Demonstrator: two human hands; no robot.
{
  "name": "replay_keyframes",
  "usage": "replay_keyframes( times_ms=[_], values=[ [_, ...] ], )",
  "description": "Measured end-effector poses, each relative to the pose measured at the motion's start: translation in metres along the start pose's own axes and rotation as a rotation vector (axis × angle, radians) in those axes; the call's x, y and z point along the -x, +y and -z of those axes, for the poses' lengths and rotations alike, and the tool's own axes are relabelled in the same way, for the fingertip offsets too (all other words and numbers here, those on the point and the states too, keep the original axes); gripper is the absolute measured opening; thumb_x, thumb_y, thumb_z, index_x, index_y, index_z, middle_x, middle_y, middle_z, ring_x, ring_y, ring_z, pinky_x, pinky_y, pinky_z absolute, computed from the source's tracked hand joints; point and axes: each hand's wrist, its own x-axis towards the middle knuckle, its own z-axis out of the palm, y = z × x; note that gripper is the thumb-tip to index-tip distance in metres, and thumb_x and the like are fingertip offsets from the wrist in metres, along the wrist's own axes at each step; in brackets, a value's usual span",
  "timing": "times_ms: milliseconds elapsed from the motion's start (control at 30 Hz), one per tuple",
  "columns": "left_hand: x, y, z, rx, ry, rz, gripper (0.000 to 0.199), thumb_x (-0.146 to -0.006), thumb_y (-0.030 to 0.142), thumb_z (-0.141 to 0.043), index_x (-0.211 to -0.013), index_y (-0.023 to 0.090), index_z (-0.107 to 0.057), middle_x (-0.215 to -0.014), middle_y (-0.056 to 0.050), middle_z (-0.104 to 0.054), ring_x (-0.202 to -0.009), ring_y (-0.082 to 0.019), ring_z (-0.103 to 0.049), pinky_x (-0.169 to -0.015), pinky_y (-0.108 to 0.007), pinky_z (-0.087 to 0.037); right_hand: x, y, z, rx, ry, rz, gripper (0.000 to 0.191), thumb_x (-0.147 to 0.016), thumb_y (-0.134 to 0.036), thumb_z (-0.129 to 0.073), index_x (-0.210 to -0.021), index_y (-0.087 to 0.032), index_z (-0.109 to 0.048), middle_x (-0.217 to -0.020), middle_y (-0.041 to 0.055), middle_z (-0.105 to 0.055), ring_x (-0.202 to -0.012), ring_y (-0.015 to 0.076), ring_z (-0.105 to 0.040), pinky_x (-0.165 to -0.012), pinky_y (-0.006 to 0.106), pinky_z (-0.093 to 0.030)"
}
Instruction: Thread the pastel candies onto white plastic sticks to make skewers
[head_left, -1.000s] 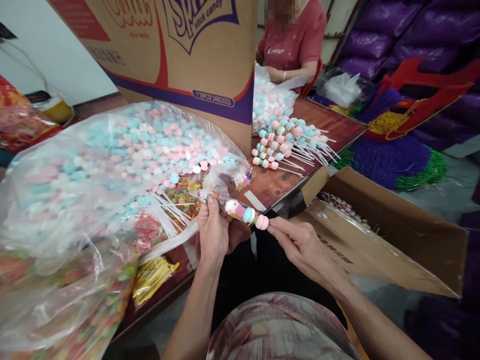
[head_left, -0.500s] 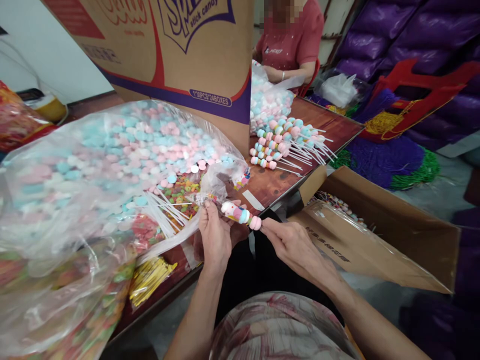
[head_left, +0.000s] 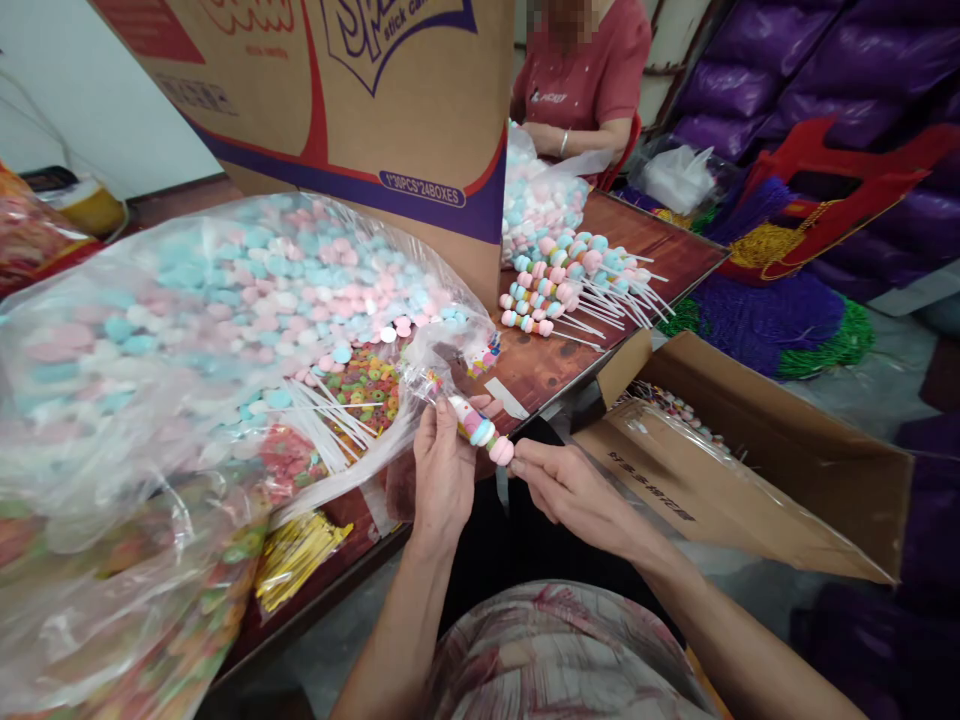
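A marshmallow skewer point(head_left: 482, 432) with pink, blue and green pieces lies slanted between my hands over the table edge. Its far part is inside a clear printed plastic bag point(head_left: 456, 401). My left hand point(head_left: 442, 470) is closed on that bag, thumb on top. Only the skewer's near end, with its pink pieces, shows plainly outside the plastic. My right hand point(head_left: 562, 487) pinches the skewer just below the pink pieces, and its fingers hide the stick. Left of my hands, loose white sticks point(head_left: 330, 425) rest across ring-shaped gummies point(head_left: 367, 385).
A big bag of marshmallows point(head_left: 247, 290) covers the table's left. Finished skewers point(head_left: 559, 285) lie beyond my hands, near a tall carton point(head_left: 375, 120). Gold twist ties point(head_left: 300, 555) sit at the front edge. An open box point(head_left: 750, 470) stands right; a co-worker point(head_left: 585, 85) sits opposite.
My left hand has shifted slightly right, toward my right hand. The skewer now slants more steeply, and more of it appears covered by the bag. My right hand keeps its pinch.
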Motion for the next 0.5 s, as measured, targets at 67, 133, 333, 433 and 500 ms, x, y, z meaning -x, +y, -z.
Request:
replay_keyframes(
  times_ms=[67,133,333,433,500],
  values=[
    [0.001,0.0,0.0,0.035,-0.013,0.034,0.031,-0.084,0.046,-0.069,-0.095,0.017,-0.064,-0.1,-0.009,-0.074,-0.093,-0.02,-0.072,-0.083,-0.031,-0.056,-0.004,0.004,-0.001,-0.403,-0.096,-0.086,0.026,-0.097,-0.034,-0.046,-0.08,-0.017,-0.056,-0.043,-0.0092,-0.04,-0.038,0.0059,-0.028,-0.044,0.02,-0.021],
    [0.001,0.0,-0.001,0.07,-0.036,0.051,0.031,-0.086,0.046,-0.067,-0.095,0.016,-0.065,-0.101,-0.009,-0.073,-0.093,-0.02,-0.071,-0.079,-0.029,-0.057,-0.007,0.011,-0.004,-0.769,-0.189,-0.148,0.022,-0.093,-0.033,-0.052,-0.081,-0.016,-0.058,-0.037,-0.0121,-0.034,-0.032,0.0043,-0.017,-0.038,0.019,-0.016],
    [0.003,0.002,-0.004,0.062,-0.138,0.053,0.027,-0.09,0.043,-0.062,-0.09,0.016,-0.065,-0.094,-0.006,-0.07,-0.089,-0.019,-0.068,-0.068,-0.025,-0.057,-0.012,0.023,-0.014,-1.285,-0.296,-0.191,0.012,-0.088,-0.024,-0.061,-0.084,-0.013,-0.06,-0.037,-0.0155,-0.027,-0.031,0.0019,-0.007,-0.034,0.015,-0.016],
    [0.005,0.003,-0.005,0.034,-0.188,0.073,0.026,-0.09,0.042,-0.063,-0.087,0.016,-0.064,-0.094,-0.007,-0.068,-0.088,-0.019,-0.067,-0.064,-0.024,-0.056,-0.013,0.016,-0.019,-1.191,-0.195,-0.179,0.016,-0.089,-0.027,-0.06,-0.08,-0.014,-0.059,-0.038,-0.0143,-0.029,-0.031,0.0023,-0.01,-0.035,0.016,-0.015],
    [0.006,0.003,-0.006,0.025,-0.207,0.083,0.025,-0.09,0.041,-0.063,-0.086,0.016,-0.063,-0.093,-0.007,-0.068,-0.09,-0.019,-0.067,-0.065,-0.024,-0.056,-0.014,0.009,-0.022,-1.002,-0.057,-0.141,0.021,-0.091,-0.031,-0.057,-0.077,-0.015,-0.058,-0.038,-0.0122,-0.034,-0.032,0.0031,-0.014,-0.037,0.018,-0.014]
  ],
)
